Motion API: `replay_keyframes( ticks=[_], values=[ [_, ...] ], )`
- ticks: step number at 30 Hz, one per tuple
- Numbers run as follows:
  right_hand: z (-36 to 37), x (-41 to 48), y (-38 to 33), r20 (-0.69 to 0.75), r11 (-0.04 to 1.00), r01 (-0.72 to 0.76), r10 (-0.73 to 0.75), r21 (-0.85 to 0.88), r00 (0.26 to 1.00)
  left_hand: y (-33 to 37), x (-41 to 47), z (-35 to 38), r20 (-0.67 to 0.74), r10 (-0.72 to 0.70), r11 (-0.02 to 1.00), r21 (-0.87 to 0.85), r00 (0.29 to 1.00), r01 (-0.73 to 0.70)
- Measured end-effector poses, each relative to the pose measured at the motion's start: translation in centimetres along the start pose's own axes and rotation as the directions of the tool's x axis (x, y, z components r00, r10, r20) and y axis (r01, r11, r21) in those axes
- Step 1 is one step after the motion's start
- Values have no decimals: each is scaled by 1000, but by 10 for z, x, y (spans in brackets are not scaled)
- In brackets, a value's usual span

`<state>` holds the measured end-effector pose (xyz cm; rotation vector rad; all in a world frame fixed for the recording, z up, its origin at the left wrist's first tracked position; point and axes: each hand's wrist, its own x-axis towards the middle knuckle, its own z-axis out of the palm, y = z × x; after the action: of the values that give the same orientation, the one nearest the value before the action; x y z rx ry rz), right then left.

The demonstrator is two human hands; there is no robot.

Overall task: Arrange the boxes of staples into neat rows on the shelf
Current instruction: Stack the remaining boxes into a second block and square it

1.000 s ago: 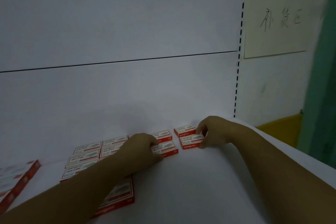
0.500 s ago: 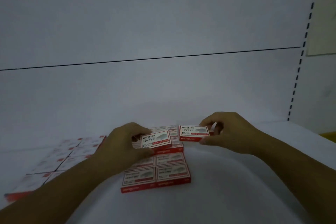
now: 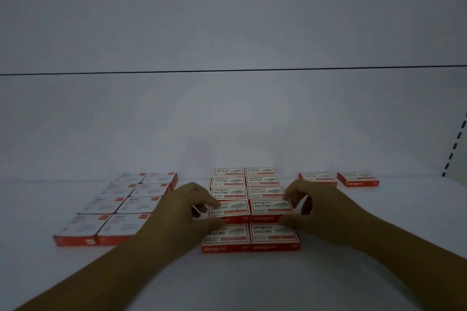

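Red and white boxes of staples lie flat on the white shelf. In the middle a block of boxes forms two columns running back to the wall. My left hand pinches the left box of one row by its left end, thumb in front and index finger on top. My right hand pinches the box beside it by its right end. These two boxes sit side by side, touching, slightly higher than the row in front.
A second block of boxes lies to the left, in two columns. Two single boxes lie apart at the back right. A slotted upright marks the right end of the white back panel.
Both hands brought their boxes from the right, lowered them side by side onto the middle block, and the view swung left to centre on that block.
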<state>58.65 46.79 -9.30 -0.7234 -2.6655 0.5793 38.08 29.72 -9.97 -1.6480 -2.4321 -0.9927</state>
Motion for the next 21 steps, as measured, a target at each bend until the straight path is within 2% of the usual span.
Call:
replay_keyframes(
  ticks=[4, 9, 11, 13, 16, 18, 21],
  values=[
    [4, 3, 4, -36, 998, 54, -54, -13, 998, -2, 2, 2, -9, 15, 1000, -5, 1000, -15],
    [-11, 7, 5, 69, 999, 47, -48, 17, 996, 9, 0, -10, -35, 77, 997, -2, 996, -77],
    [-33, 9, 21, -46, 999, 14, -12, 49, 999, 28, 8, -18, -46, 167, 986, 29, 985, -166],
    [-58, 8, 50, -191, 995, -70, 84, 76, 978, 52, 21, -14, 15, 256, 964, 65, 967, -256],
    [-77, -2, 102, -263, 959, -275, 281, 62, 923, 86, 48, 15, 108, 382, 912, 117, 918, -393],
    [-80, -9, 130, -259, 924, -380, 374, 25, 891, 102, 71, 42, 223, 382, 885, 191, 897, -425],
    [-77, -13, 149, -221, 914, -403, 402, 41, 889, 118, 103, 79, 418, 300, 865, 259, 857, -429]
  ],
)
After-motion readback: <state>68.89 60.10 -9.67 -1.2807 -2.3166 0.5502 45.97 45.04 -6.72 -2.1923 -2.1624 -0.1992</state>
